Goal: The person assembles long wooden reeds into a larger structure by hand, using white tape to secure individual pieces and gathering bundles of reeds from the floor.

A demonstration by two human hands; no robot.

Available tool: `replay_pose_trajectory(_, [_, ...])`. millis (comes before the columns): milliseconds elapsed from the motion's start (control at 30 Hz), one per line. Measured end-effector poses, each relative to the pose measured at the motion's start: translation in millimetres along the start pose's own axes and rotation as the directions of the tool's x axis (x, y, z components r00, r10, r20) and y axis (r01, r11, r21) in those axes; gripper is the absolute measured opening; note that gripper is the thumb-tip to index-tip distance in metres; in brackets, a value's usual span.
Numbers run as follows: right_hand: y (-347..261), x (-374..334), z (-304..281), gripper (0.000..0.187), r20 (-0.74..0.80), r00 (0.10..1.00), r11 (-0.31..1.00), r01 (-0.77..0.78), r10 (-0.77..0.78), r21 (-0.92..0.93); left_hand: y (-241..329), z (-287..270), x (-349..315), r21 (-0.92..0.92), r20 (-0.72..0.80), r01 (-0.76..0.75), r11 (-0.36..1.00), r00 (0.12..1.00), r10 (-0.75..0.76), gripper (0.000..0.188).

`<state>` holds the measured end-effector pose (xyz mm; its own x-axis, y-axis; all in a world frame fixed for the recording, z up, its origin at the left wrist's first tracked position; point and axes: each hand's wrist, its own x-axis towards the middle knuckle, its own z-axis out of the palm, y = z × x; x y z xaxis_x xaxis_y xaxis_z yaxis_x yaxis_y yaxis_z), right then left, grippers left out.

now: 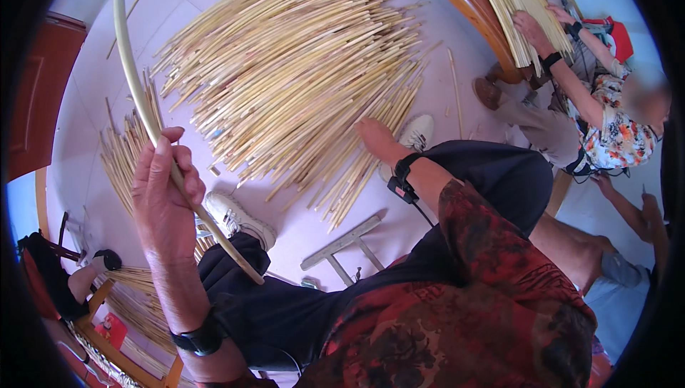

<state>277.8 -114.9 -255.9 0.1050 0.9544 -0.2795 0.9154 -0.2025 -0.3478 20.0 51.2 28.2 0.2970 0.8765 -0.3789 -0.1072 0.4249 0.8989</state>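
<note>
My left hand (165,181) is raised at the left with its fingers closed round a long, slightly curved, pale stick (132,67). One end of the stick rises toward the upper left, and the other slants down to above my dark trousers. On the floor ahead lies a broad pile of straw-coloured sticks (300,59), roughly side by side. At the pile's near right edge is my right hand (378,139), low against the sticks. Its fingers are mostly hidden behind the back of the hand, so their grip does not show.
More sticks (125,152) lie beyond my left hand. A small wooden stand (342,242) is on the floor between my feet. At the upper right, another person's hands (531,34) rest on sticks on a brown wooden bench (471,2). Another person's arm (628,209) shows at the right.
</note>
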Motion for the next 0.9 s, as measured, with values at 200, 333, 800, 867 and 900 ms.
replay_pose_trajectory(200, [5, 18, 17, 0.014, -0.034, 0.995, 0.98, 0.089, -0.097, -0.177, -4, 8, -2, 0.015, -0.008, 0.044, 0.999, 0.999, -0.044, 0.022])
replay_pose_trajectory(333, [8, 24, 28, 0.014, -0.072, 0.976, 0.948, 0.179, -0.204, -0.261, -3, 8, -4, -0.013, 0.013, 0.038, 0.999, 0.999, -0.038, 0.021])
replay_pose_trajectory(800, [-27, 19, -18, 0.015, -0.09, 0.882, 0.878, 0.44, -0.462, -0.187, 1, 10, -4, 0.061, 0.096, 0.032, 0.998, 0.995, -0.038, 0.025])
replay_pose_trajectory(867, [-45, 15, -51, 0.016, -0.085, 0.878, 0.875, 0.455, -0.472, -0.164, -1, 11, -1, 0.17, 0.164, 0.031, 0.985, 0.985, -0.06, 0.028])
replay_pose_trajectory(900, [-54, 12, -72, 0.015, -0.136, 0.843, 0.851, 0.501, -0.521, -0.153, -5, 11, 0, 0.166, 0.172, 0.03, 0.986, 0.983, -0.058, 0.029])
